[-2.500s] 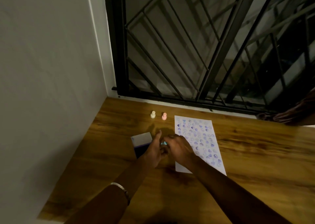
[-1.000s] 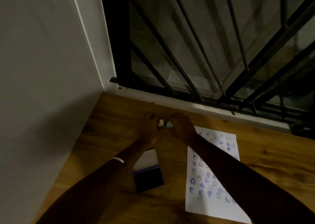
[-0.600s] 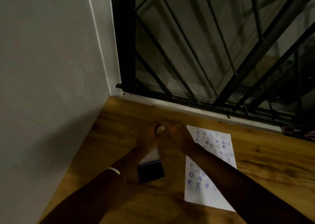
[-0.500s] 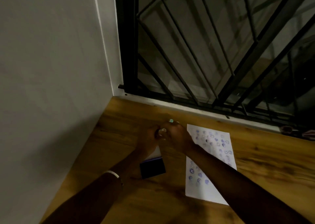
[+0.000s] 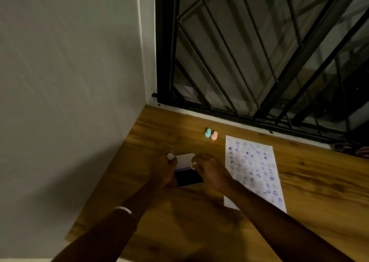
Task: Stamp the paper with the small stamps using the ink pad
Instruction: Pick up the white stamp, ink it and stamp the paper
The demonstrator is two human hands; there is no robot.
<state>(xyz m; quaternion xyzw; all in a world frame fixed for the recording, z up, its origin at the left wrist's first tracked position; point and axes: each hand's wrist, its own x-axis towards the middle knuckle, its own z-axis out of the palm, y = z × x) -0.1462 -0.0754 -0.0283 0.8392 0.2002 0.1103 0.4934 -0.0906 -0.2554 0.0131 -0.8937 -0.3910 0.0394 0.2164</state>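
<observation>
Here your left hand (image 5: 163,169) pinches a small white stamp (image 5: 170,156) at its fingertips, held just left of the ink pad's raised white lid (image 5: 185,158). Which way the stamp's face points cannot be told; only a pale round end shows. The ink pad (image 5: 188,177) lies open on the wooden table (image 5: 311,184), its dark inked face up, its lid standing at the far edge. Your right hand (image 5: 209,172) hovers over the pad's right side with fingers curled and loosely spread, and whether it touches the pad cannot be told. The paper (image 5: 252,170) lies flat to the right of the pad, its long axis running away from you toward the window grille (image 5: 259,62), covered in rows of purple and blue stamped marks; no writing on it can be read. Beyond the pad, a teal stamp (image 5: 207,133) and a pink stamp (image 5: 214,135) stand upright, just beside each other, near the paper's far left corner. A pale bracelet (image 5: 123,209) sits on your left wrist.
</observation>
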